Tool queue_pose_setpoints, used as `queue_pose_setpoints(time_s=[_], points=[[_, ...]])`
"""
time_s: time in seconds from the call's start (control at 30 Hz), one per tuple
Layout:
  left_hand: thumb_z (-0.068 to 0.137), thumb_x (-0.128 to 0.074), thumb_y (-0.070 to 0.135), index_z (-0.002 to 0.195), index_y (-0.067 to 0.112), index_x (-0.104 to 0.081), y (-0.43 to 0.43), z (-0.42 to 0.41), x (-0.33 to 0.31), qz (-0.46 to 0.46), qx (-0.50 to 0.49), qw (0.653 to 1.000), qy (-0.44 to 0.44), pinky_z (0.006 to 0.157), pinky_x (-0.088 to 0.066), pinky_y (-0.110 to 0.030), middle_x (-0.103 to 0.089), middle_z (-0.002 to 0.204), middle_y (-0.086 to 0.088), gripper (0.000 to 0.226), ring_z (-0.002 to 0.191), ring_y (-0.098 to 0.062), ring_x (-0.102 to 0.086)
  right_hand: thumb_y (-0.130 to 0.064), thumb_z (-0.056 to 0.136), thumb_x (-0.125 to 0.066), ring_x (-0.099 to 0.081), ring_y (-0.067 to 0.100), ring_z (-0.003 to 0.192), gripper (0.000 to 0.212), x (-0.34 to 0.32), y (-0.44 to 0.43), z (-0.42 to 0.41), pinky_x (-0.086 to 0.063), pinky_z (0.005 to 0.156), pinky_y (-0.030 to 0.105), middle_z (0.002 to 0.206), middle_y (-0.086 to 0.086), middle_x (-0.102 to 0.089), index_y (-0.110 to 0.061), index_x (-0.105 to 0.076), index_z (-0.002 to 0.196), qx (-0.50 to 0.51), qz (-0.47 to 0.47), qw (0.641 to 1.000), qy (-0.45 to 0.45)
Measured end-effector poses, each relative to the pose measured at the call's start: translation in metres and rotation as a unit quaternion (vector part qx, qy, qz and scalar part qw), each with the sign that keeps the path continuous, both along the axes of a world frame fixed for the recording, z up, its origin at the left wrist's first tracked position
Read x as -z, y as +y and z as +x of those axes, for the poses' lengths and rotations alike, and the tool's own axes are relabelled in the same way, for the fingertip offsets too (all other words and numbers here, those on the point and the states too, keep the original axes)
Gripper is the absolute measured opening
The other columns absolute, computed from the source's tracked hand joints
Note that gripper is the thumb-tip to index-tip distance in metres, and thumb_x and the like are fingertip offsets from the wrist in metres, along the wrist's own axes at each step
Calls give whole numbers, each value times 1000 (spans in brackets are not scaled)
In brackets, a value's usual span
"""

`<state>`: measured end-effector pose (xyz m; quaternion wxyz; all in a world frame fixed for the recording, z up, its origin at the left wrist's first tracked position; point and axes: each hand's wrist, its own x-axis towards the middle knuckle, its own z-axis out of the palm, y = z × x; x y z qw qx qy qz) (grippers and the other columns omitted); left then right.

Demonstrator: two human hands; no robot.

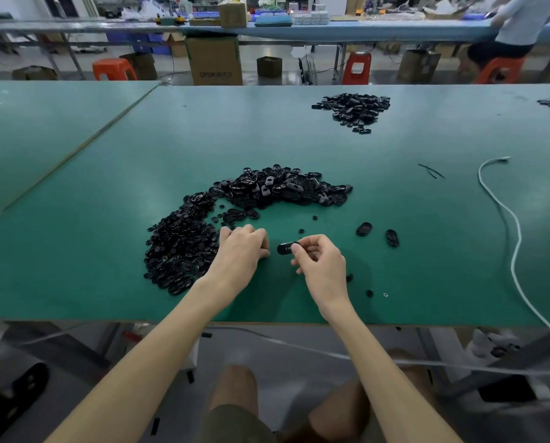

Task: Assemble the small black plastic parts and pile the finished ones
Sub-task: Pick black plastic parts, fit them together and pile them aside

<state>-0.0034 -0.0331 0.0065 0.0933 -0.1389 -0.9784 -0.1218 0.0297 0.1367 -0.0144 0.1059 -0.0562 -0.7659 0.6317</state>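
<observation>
Pile of small black bits point(181, 247) on the left of the green worktop point(75, 225). The left hand point(241, 251) is beside it, fingers curled under, can't tell if that grip holds anything. Then the right hand point(321, 262), its grip pinching one oval black part point(287, 248).

Green table point(107, 187), black part piles point(267, 187), cable point(516, 238).

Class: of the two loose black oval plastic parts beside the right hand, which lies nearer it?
The left black oval part; the other oval part lies farther right.
</observation>
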Motion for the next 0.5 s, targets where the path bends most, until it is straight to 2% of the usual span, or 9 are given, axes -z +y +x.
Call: queue_pose_setpoints(time_s=[0.13,0.2,0.27,0.3,0.37,0.4,0.5], points=[[106,-55,24,104,20,-63,1,5,1,-2,-1,1000,23,86,-19,-34,-58,96,1,9,95,-22,-56,-16,97,-70,-67,7,64,6,-1,0,0,-52,60,18,74,2,-73,-15,-65,93,2,-2,1000,2],[106,-53,19,105,17,-63,2,6,2,29,5,999,29,88,-24,-33,-61,97,0,9,92,-21,-57,-16,98,-69,-67,6,65,6,-2,0,1,-52,60,18,76,3,-73,-15,-65,95,6,-13,1000,2],[105,-56,13,103,14,-64,7,6,3,132,1,991,14,89,-37,-30,-63,96,0,8,88,-18,-59,-15,99,-68,-68,6,65,5,-2,1,1,-52,60,18,79,6,-73,-14,-64,97,13,-25,1000,2],[103,-58,11,102,13,-66,11,6,3,209,-10,978,-5,85,-43,-25,-65,95,1,8,85,-14,-60,-15,99,-68,-68,6,65,6,-3,2,1,-52,59,17,80,7,-73,-13,-63,97,19,-31,999,3],[101,-60,7,103,13,-70,20,5,2,350,-33,935,-40,75,-47,-12,-68,89,2,11,76,-3,-64,-15,99,-68,-69,6,65,7,-4,2,1,-51,59,17,81,7,-73,-12,-63,96,30,-38,999,3],[101,-61,6,103,13,-71,25,5,3,393,-39,918,-46,73,-47,-10,-70,87,1,12,73,0,-65,-15,98,-69,-68,6,64,7,-4,2,1,-51,58,16,81,7,-73,-12,-63,96,34,-40,999,3],[99,-63,5,101,12,-75,37,3,7,453,-36,890,-46,75,-51,-16,-73,83,-1,14,70,-3,-65,-15,97,-71,-68,5,61,9,-5,2,2,-50,57,15,80,7,-74,-11,-63,94,40,-48,998,-1]])
